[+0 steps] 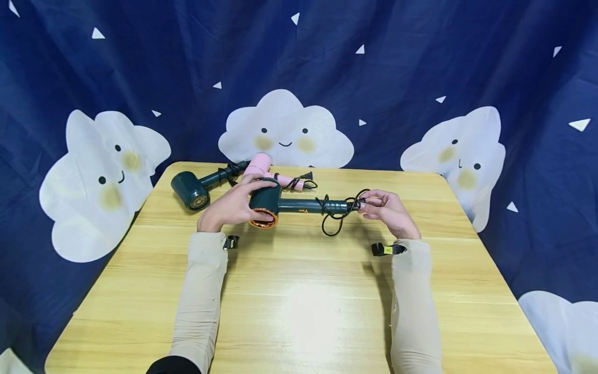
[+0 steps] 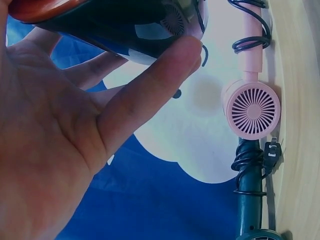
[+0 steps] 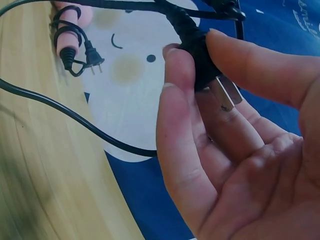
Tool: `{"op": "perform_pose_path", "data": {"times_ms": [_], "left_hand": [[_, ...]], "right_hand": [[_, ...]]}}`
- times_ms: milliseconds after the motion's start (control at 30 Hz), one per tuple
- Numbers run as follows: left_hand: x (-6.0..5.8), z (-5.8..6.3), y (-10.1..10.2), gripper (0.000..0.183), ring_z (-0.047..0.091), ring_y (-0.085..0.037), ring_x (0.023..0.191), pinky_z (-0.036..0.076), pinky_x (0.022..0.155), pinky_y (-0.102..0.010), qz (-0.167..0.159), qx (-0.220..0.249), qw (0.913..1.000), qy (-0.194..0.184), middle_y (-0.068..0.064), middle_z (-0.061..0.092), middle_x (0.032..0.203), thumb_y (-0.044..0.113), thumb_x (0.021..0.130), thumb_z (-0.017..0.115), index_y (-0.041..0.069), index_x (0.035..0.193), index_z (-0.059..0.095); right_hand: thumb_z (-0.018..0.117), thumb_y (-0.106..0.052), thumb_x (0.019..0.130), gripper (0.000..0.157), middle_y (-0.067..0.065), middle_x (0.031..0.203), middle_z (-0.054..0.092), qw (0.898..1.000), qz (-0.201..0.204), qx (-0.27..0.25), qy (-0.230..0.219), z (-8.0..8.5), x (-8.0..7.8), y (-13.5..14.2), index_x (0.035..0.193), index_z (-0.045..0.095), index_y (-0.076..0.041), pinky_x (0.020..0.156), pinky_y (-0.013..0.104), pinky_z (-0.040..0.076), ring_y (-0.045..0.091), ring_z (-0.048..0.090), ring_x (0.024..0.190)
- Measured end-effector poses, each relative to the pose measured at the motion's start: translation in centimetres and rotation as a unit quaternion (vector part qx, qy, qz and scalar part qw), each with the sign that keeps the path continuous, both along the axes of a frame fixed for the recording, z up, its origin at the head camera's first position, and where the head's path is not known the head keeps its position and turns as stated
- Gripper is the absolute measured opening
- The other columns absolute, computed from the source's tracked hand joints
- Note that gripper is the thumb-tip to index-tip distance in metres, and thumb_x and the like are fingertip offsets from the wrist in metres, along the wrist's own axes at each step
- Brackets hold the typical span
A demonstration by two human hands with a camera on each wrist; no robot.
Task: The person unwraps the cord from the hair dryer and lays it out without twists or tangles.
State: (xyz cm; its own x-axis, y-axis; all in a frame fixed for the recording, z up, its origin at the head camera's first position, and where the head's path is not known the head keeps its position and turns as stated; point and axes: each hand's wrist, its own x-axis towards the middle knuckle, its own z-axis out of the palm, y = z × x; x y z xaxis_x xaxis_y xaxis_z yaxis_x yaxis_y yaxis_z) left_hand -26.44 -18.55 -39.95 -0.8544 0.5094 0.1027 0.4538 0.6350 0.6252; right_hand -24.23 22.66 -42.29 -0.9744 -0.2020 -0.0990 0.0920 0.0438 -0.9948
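Note:
A dark green hair dryer (image 1: pixel 299 206) with a copper-coloured ring is held sideways above the table, its handle pointing right. My left hand (image 1: pixel 233 205) grips it by the head, thumb and fingers on either side. Loops of black cord (image 1: pixel 333 234) hang around the handle's end. There my right hand (image 1: pixel 390 212) pinches the black plug (image 3: pixel 204 62) between thumb and fingers; in the right wrist view its two metal prongs point toward the palm.
Behind the held dryer, a pink hair dryer (image 1: pixel 258 164) lies at the table's back edge. A second dark green hair dryer (image 1: pixel 187 188) lies at the back left. Both have cords wound on their handles. A blue cloud-printed curtain (image 1: pixel 374 78) surrounds the wooden table (image 1: pixel 303 291).

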Motion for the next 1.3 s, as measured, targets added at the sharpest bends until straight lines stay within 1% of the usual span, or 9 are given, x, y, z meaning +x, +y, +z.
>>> {"op": "perform_pose_path", "data": {"times_ms": [133,333,500,600,800,900,1033,1167,1300], "left_hand": [[0.0,-0.1,0.0,0.086,0.048,-0.032,0.128,0.045,0.101,-0.052,0.0,-0.005,1.0,-0.001,-0.002,0.029,0.157,0.051,0.064,0.089,0.043,0.139,0.049],[0.0,-0.1,0.3,0.086,0.043,-0.033,0.133,0.044,0.103,-0.053,-0.006,-0.014,0.9999,-0.008,0.0,0.026,0.158,0.052,0.065,0.088,0.042,0.14,0.048],[0.0,-0.1,0.5,0.084,0.042,-0.033,0.132,0.045,0.102,-0.053,-0.003,-0.017,0.9998,-0.014,-0.002,0.028,0.157,0.046,0.066,0.09,0.039,0.14,0.05],[0.0,-0.2,0.6,0.084,0.043,-0.033,0.131,0.045,0.101,-0.053,-0.004,-0.015,0.9998,-0.015,-0.003,0.029,0.157,0.043,0.066,0.091,0.037,0.14,0.05],[-0.1,-0.4,0.7,0.083,0.045,-0.033,0.13,0.045,0.102,-0.053,-0.01,-0.019,0.9996,-0.018,-0.002,0.029,0.156,0.045,0.066,0.09,0.037,0.139,0.051],[-0.2,-0.4,0.7,0.083,0.046,-0.034,0.131,0.044,0.103,-0.053,-0.015,-0.022,0.9995,-0.019,-0.003,0.029,0.157,0.047,0.067,0.089,0.036,0.139,0.051],[-0.3,-0.4,0.6,0.084,0.045,-0.035,0.131,0.043,0.104,-0.055,-0.019,-0.022,0.9994,-0.019,-0.005,0.028,0.157,0.046,0.067,0.089,0.033,0.141,0.05],[-0.2,-0.4,0.5,0.084,0.044,-0.035,0.131,0.043,0.103,-0.055,-0.02,-0.024,0.9994,-0.016,-0.007,0.028,0.157,0.045,0.068,0.089,0.032,0.141,0.05],[-0.2,-0.4,0.5,0.083,0.045,-0.034,0.13,0.044,0.103,-0.054,-0.02,-0.024,0.9994,-0.014,-0.006,0.028,0.157,0.044,0.068,0.089,0.033,0.141,0.05]], "right_hand": [[0.068,0.001,0.089,0.023,-0.011,0.086,0.075,0.999,-0.021,0.013,0.021,0.2,0.0,-0.4,0.11,0.059,0.001,0.071,0.023,0.058,0.005,0.072,0.077],[0.066,0.001,0.089,0.018,-0.016,0.084,0.074,0.996,-0.056,0.043,0.051,0.6,0.0,-0.8,0.106,0.06,-0.002,0.072,0.02,0.058,0.0,0.069,0.078],[0.07,-0.001,0.088,0.02,-0.018,0.082,0.073,0.991,-0.083,0.072,0.077,1.2,0.2,-1.2,0.106,0.061,-0.001,0.073,0.018,0.057,-0.001,0.069,0.077],[0.072,-0.002,0.086,0.023,-0.02,0.08,0.072,0.985,-0.099,0.101,0.096,1.6,0.3,-1.5,0.106,0.061,0.0,0.072,0.017,0.056,-0.002,0.069,0.076],[0.074,-0.004,0.084,0.026,-0.009,0.087,0.073,0.971,-0.132,0.147,0.137,2.3,0.6,-2.2,0.108,0.064,0.003,0.075,0.014,0.053,-0.003,0.067,0.079],[0.075,-0.005,0.084,0.027,-0.005,0.09,0.073,0.966,-0.14,0.159,0.148,2.6,0.8,-2.6,0.107,0.065,0.003,0.075,0.013,0.053,-0.004,0.066,0.08],[0.076,-0.007,0.084,0.028,-0.01,0.088,0.072,0.965,-0.148,0.151,0.156,2.9,1.0,-2.9,0.108,0.065,0.003,0.076,0.012,0.053,-0.004,0.066,0.08],[0.076,-0.007,0.084,0.029,-0.015,0.084,0.073,0.968,-0.153,0.109,0.163,3.2,1.2,-3.3,0.109,0.065,0.004,0.077,0.013,0.054,-0.003,0.069,0.082],[0.078,-0.009,0.083,0.03,-0.014,0.084,0.074,0.97,-0.158,0.069,0.171,3.6,1.5,-3.7,0.108,0.066,0.003,0.077,0.014,0.055,-0.001,0.07,0.083]]}}
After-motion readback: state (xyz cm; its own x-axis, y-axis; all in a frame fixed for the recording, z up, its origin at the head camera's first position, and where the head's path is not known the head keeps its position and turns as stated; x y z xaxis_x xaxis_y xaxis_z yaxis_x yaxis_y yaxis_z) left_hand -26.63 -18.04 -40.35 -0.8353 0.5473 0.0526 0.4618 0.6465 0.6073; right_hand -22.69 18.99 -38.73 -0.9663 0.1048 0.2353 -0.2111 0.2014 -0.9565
